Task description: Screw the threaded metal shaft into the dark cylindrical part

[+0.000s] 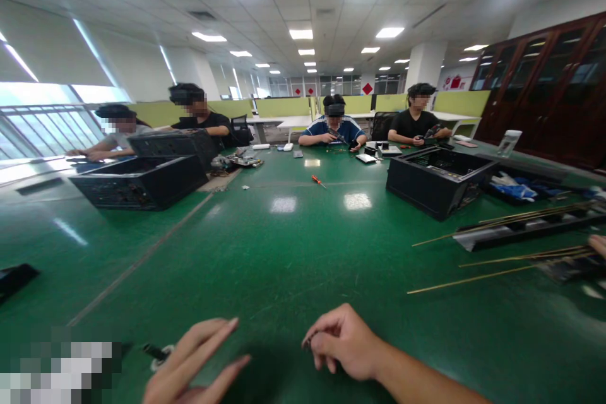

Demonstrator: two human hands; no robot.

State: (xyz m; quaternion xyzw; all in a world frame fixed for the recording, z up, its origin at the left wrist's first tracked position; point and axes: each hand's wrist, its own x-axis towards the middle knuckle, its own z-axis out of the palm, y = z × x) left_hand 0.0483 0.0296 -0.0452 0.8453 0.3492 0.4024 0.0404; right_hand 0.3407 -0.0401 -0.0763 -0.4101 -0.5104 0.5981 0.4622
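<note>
Low in the head view, my left hand hovers over the green table with its fingers stretched apart and nothing in them. Just behind it lies a small dark cylindrical piece with a pale ring, partly covered by the hand. My right hand is closed, thumb against the curled fingers. A small dark object shows at the fingertips; its kind is too small to make out. The two hands are apart.
Black computer cases stand at left and another case at right. An orange screwdriver lies mid-table. Thin brass-coloured rods reach in from the right, near another person's hand. Several people sit around the far side.
</note>
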